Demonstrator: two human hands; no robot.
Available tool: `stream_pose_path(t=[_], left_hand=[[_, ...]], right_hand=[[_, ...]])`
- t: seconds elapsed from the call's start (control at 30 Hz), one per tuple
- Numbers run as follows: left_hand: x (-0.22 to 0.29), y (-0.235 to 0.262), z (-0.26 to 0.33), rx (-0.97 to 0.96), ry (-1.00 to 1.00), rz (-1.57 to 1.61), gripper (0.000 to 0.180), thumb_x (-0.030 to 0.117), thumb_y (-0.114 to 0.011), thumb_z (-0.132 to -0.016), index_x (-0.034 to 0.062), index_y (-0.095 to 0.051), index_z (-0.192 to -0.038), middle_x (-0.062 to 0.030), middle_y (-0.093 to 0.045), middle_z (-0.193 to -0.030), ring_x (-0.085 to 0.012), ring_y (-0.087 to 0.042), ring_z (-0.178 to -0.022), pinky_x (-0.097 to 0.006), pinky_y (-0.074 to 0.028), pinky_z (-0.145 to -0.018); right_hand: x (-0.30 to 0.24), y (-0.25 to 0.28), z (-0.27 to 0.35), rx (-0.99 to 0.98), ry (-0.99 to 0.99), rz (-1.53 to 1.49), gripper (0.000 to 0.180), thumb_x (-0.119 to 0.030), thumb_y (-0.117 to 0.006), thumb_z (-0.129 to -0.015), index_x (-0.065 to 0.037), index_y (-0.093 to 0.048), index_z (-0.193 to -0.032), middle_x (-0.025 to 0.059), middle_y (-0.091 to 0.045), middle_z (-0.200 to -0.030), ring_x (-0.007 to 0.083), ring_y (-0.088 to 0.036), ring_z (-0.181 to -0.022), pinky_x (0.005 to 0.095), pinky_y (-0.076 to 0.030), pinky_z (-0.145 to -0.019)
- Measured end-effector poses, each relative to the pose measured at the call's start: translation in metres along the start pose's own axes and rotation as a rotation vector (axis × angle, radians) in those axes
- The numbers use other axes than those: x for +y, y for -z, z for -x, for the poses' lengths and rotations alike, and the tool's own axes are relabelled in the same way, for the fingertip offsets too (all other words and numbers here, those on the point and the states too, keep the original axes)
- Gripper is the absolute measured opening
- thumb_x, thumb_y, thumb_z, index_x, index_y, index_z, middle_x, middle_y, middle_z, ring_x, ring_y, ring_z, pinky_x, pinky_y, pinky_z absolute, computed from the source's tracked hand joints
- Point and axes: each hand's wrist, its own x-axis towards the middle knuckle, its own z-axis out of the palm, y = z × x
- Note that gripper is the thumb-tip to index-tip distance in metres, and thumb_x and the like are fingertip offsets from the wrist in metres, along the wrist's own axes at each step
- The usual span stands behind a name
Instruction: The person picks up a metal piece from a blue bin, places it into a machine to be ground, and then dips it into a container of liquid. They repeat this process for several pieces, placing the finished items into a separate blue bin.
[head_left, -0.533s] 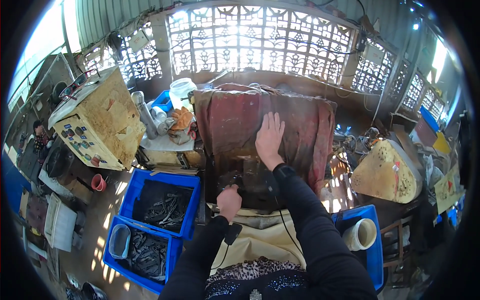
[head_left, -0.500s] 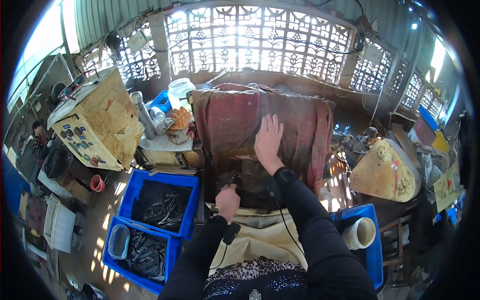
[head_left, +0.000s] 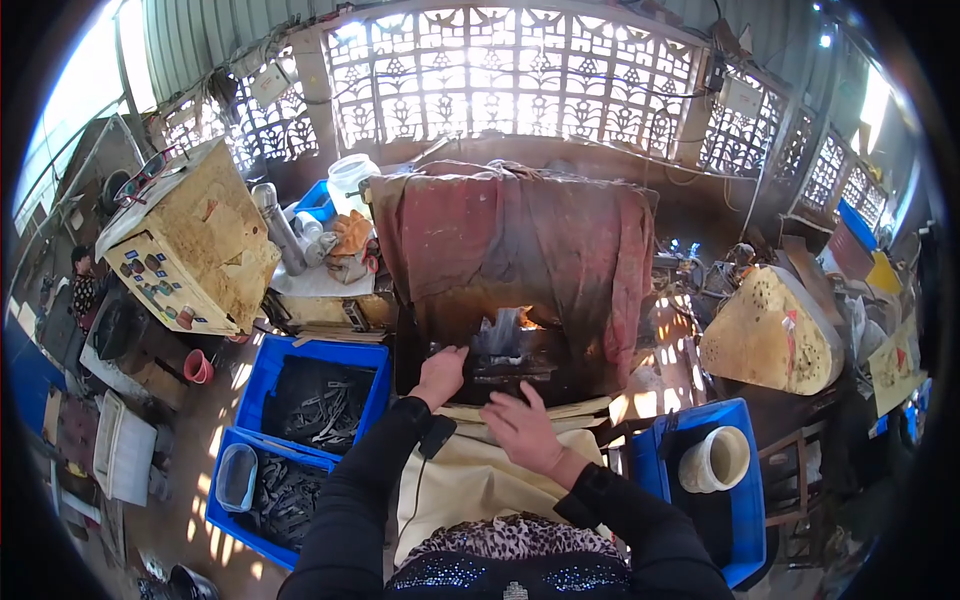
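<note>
A stained red cloth (head_left: 455, 235) drapes over the top and sides of a dark machine in front of me. Below the cloth, the dark opening (head_left: 480, 370) shows a bluish-white patch (head_left: 503, 335) and a small orange glow (head_left: 528, 318). My left hand (head_left: 440, 378) is closed at the opening's left front; what its fingers hold, if anything, is hidden. My right hand (head_left: 524, 432) is near the opening's front edge, fingers spread, with nothing visible in it. A pale apron (head_left: 480, 475) covers my lap below both hands.
Two blue bins (head_left: 378, 400) with dark metal pieces stand at my left, a clear tub (head_left: 237, 478) in the nearer one. Another blue bin (head_left: 750, 540) at right holds a whitish bucket (head_left: 714, 460). Orange gloves (head_left: 350, 234) lie beside a worn box (head_left: 215, 235) at far left.
My right hand has come down from the red cloth toward me. The orange glow and bluish-white patch now show in the opening. My left hand has shifted slightly left and away from me, still closed.
</note>
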Motion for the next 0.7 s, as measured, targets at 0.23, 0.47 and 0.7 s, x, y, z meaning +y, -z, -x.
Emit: stream_pose_path(t=[0.23, 0.47, 0.7], left_hand=[[-0.017, -0.023, -0.016, -0.222, -0.089, -0.073, 0.019, 0.009, -0.056, -0.078, 0.0056, -0.071, -0.089, -0.0197, -0.067, -0.088, -0.0389, -0.065, -0.086, -0.046, -0.053, -0.078], [-0.025, -0.054, -0.025, -0.299, -0.126, -0.129, 0.019, 0.010, -0.054, -0.079, 0.0050, -0.072, -0.082, -0.0221, -0.066, -0.081, -0.0397, -0.065, -0.083, -0.048, -0.052, -0.077], [-0.024, -0.065, -0.014, -0.308, -0.188, -0.092, 0.020, 0.010, -0.053, -0.078, 0.0023, -0.072, -0.080, -0.0237, -0.067, -0.085, -0.0402, -0.066, -0.085, -0.049, -0.052, -0.078]], right_hand=[[-0.005, -0.005, 0.025, -0.122, 0.071, -0.062, 0.027, -0.017, -0.063, -0.081, -0.013, -0.065, -0.108, 0.0025, -0.065, -0.104, 0.0216, -0.059, -0.115, 0.0526, -0.028, -0.110], [-0.006, -0.009, 0.030, -0.168, 0.074, -0.098, 0.026, -0.018, -0.063, -0.081, -0.015, -0.065, -0.107, 0.0025, -0.065, -0.104, 0.0207, -0.058, -0.116, 0.0534, -0.028, -0.110], [-0.003, -0.009, 0.025, -0.181, -0.264, -0.399, 0.020, -0.022, -0.062, -0.086, -0.010, -0.067, -0.101, 0.0099, -0.066, -0.096, 0.0284, -0.062, -0.101, 0.0471, -0.042, -0.096]])
